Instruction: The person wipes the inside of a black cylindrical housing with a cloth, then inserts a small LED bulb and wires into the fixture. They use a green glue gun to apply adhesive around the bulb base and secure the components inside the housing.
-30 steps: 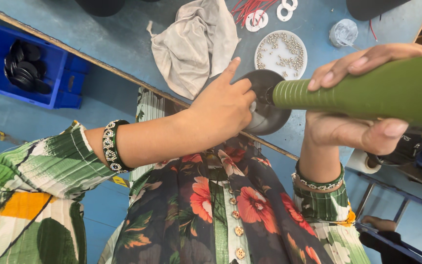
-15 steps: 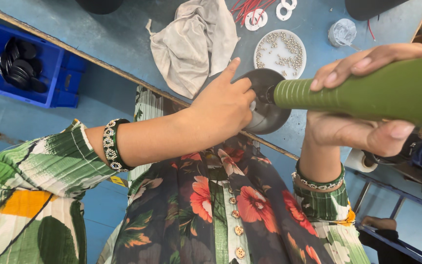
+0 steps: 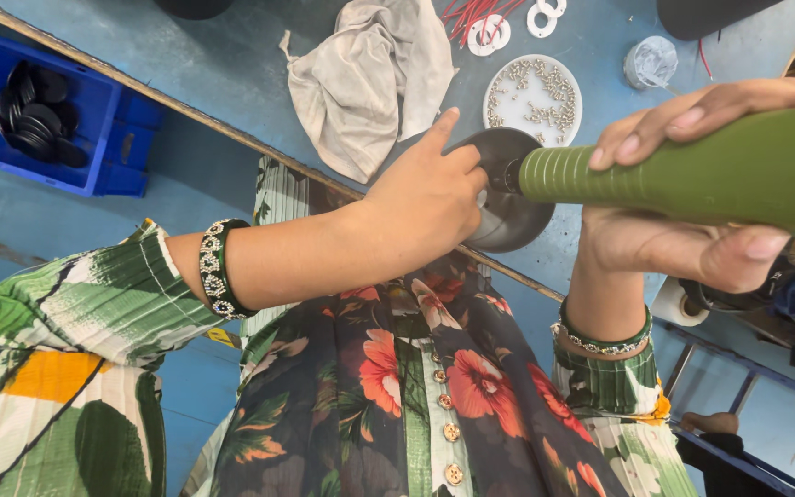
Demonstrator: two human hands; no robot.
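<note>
My left hand (image 3: 430, 198) grips a dark round disc-shaped part (image 3: 512, 189) at the edge of the blue table (image 3: 232, 64). Its index finger points up along the disc's rim. My right hand (image 3: 692, 244) wraps around a thick green power screwdriver (image 3: 692, 170), fingers over the top and thumb below. The tool's ribbed nose presses against the centre of the disc. The tool's tip is hidden where it meets the disc.
A crumpled beige cloth (image 3: 370, 74) lies on the table. Beside it stand a white dish of small screws (image 3: 535, 92), white rings (image 3: 489, 35) with red wires (image 3: 462, 11), and a clear container (image 3: 650, 60). A blue bin (image 3: 121, 147) holding black discs sits at lower left.
Hands, disc and tool stay together; the view has shifted only slightly.
</note>
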